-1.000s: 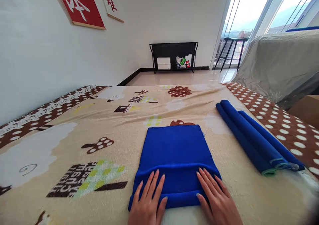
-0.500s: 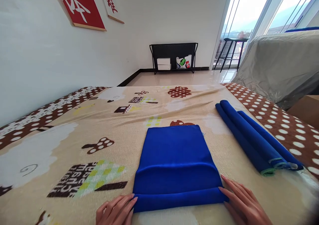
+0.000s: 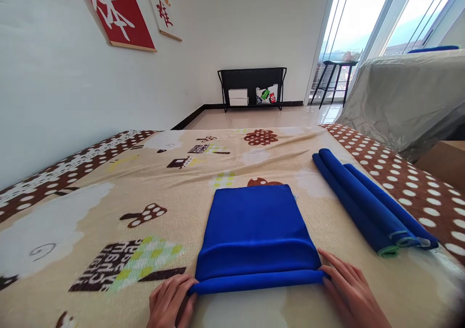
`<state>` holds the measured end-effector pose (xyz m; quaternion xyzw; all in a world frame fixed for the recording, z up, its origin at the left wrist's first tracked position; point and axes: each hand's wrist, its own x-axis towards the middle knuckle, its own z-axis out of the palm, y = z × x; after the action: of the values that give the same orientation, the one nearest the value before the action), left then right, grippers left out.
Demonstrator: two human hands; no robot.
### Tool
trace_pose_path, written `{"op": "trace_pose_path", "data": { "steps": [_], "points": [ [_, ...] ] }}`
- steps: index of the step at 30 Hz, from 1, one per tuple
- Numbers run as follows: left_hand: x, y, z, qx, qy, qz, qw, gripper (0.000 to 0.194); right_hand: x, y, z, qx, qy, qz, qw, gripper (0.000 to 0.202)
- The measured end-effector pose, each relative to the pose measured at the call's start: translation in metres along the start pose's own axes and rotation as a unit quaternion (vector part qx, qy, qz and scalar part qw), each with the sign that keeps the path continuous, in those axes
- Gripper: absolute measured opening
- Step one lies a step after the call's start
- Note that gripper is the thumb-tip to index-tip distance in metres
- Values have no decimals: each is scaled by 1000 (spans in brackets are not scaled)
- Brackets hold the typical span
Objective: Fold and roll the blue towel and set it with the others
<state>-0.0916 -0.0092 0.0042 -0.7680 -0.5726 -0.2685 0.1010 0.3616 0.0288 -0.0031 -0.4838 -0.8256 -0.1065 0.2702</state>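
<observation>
A blue cloth (image 3: 254,226) lies on the patterned blanket (image 3: 109,207) in front of me, its near edge rolled into a narrow tube. My left hand (image 3: 170,301) pinches the left end of that roll. My right hand (image 3: 347,291) rests at the right end, fingertips against the fold. To the right lie two rolled blue cloths (image 3: 363,202) side by side, apart from both hands.
A white wall with red hangings (image 3: 118,13) runs along the left. Beyond the blanket stand a black rack (image 3: 252,86) with boxes, a dark stool (image 3: 336,78) by the window, and covered furniture (image 3: 407,98) on the right.
My hands moved from on top of the cloth out to its two ends. The near edge has been rolled further away from me into a tighter tube.
</observation>
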Motion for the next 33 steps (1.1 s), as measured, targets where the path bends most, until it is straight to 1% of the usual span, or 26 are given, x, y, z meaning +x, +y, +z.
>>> {"op": "trace_pose_path", "data": {
  "steps": [2, 3, 5, 7, 9, 11, 12, 14, 16, 18, 20, 21, 23, 26, 28, 30, 32, 33],
  "points": [
    [4, 8, 4, -16, -6, -64, 998, 23, 3, -2, 5, 3, 0, 21, 1000, 19],
    [6, 11, 5, -17, -8, -86, 996, 24, 5, -3, 7, 2, -2, 27, 1000, 18],
    [12, 15, 7, -12, -11, -107, 994, 26, 9, -4, 12, -5, -4, 41, 999, 18],
    [18, 18, 8, 8, -8, -110, 994, 25, 12, -4, 17, -16, 5, 60, 998, 18],
    [24, 22, 10, 42, 11, -112, 993, 23, 13, -5, 20, -33, 41, 92, 994, 19],
    [29, 32, 13, 85, 55, -111, 989, 22, 13, -11, 23, -54, 95, 113, 988, 20],
    [31, 40, 16, 103, 81, -104, 986, 22, 14, -16, 24, -60, 118, 113, 985, 19],
    [35, 63, 23, 123, 124, -82, 981, 23, 17, -32, 26, -51, 136, 89, 985, 20],
    [39, 90, 32, 100, 138, -58, 984, 22, 26, -54, 29, -15, 125, 37, 991, 25],
    [43, 112, 40, 39, 128, -31, 991, 22, 37, -74, 31, 24, 111, -8, 993, 24],
    [47, 124, 46, -22, 108, 20, 994, 25, 48, -87, 31, 43, 106, -34, 993, 23],
    [49, 125, 47, -39, 96, 49, 993, 28, 52, -89, 31, 46, 102, -41, 993, 25],
    [51, 117, 46, -40, 68, 99, 992, 34, 55, -87, 28, 39, 86, -59, 994, 32],
    [50, 91, 38, -2, 32, 145, 989, 39, 49, -70, 23, 12, 50, -81, 995, 39],
    [46, 71, 31, 24, 24, 148, 988, 40, 41, -57, 20, -5, 35, -76, 996, 40],
    [41, 55, 25, 48, 25, 135, 989, 41, 35, -49, 18, -18, 31, -59, 998, 40],
    [36, 48, 22, 72, 34, 122, 989, 43, 34, -48, 17, -29, 41, -43, 998, 40],
    [35, 49, 23, 85, 41, 115, 989, 44, 35, -51, 18, -35, 49, -36, 998, 39]
  ]
}}
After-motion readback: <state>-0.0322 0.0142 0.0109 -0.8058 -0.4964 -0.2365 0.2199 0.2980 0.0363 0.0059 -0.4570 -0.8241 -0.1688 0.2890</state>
